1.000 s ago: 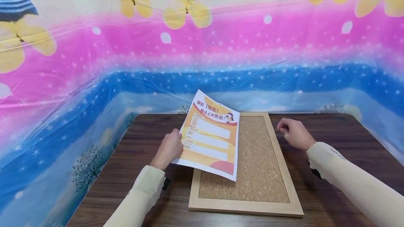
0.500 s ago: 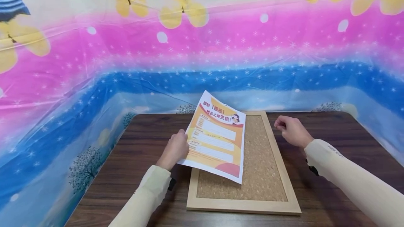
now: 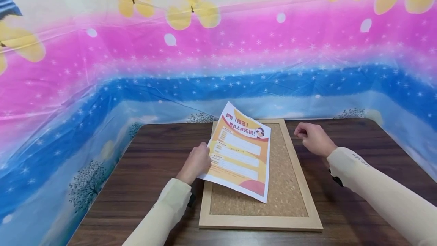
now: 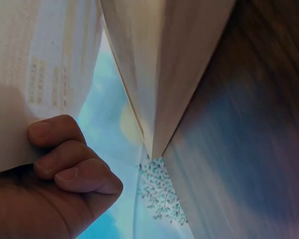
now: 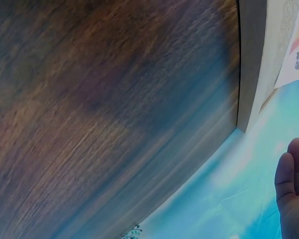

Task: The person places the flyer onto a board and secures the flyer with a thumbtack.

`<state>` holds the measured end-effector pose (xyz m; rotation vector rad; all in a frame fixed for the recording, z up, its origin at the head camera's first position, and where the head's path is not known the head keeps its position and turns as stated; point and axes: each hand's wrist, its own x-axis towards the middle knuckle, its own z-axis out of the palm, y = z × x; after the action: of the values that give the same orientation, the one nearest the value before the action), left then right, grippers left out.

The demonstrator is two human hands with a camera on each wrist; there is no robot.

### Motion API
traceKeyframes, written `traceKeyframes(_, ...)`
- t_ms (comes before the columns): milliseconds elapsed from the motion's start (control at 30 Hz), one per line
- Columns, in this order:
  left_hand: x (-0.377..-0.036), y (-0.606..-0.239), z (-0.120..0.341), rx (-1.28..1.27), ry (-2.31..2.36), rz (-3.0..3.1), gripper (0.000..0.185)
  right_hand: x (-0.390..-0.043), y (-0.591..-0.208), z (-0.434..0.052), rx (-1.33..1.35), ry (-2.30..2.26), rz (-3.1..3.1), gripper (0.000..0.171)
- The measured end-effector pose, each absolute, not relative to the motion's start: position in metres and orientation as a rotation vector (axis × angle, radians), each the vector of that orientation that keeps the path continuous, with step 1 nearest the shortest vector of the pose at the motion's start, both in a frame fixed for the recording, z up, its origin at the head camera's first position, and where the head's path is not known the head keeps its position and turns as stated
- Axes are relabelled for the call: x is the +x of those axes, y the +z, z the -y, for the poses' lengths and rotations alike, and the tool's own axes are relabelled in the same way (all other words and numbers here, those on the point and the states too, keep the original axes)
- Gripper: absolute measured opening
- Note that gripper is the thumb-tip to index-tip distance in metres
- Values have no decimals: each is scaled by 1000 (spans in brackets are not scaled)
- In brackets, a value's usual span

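A flyer point(image 3: 240, 153) lies tilted over the cork board's point(image 3: 290, 194) left half on the table point(image 3: 150, 170).

The paper sheet point(image 3: 240, 153) is thin and smooth, with a bright orange and yellow print and a soft shine. The board point(image 3: 283, 185) under it is rough, crumbly-looking cork, matt and speckled, with a pale smooth wood frame point(image 3: 259, 223) around it. The bench point(image 3: 146, 170) is dark brown wood with fine grain lines and a dull finish. The wall cover point(image 3: 205, 56) behind looks like shiny, wrinkly plastic. The sleeves point(image 3: 375, 189) are soft cream cloth.
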<state>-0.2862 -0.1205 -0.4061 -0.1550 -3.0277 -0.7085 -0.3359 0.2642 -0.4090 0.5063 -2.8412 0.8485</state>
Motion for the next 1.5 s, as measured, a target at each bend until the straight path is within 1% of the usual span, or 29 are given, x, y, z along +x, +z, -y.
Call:
traceKeyframes(200,-287,-412,115,-125,-762,3068,21,-342,-409,-251,511,858,2849,21)
traceKeyframes(300,-286,-415,116,-160,-760,3091,23,-345,-409,-245,514,857,2845,21)
traceKeyframes(567,-281,-420,123,-262,-811,3153,18,-363,-411,-231,534,851,2801,18)
traceKeyframes(733,-277,-425,122,-277,-920,3154,28,-375,-411,-220,556,855,2788,18)
traceKeyframes(833,-275,-426,121,-299,-928,3143,30,-381,-411,-212,551,896,2819,18)
traceKeyframes(1033,-272,-428,119,-337,-917,3133,24,-390,-412,-193,512,990,2897,15)
traceKeyframes(1300,-269,-427,114,-430,-895,3110,34,-402,-415,-175,449,1037,2938,13)
traceKeyframes(1500,-268,-429,110,-420,-916,3121,34,-410,-421,-164,377,1100,2973,11)
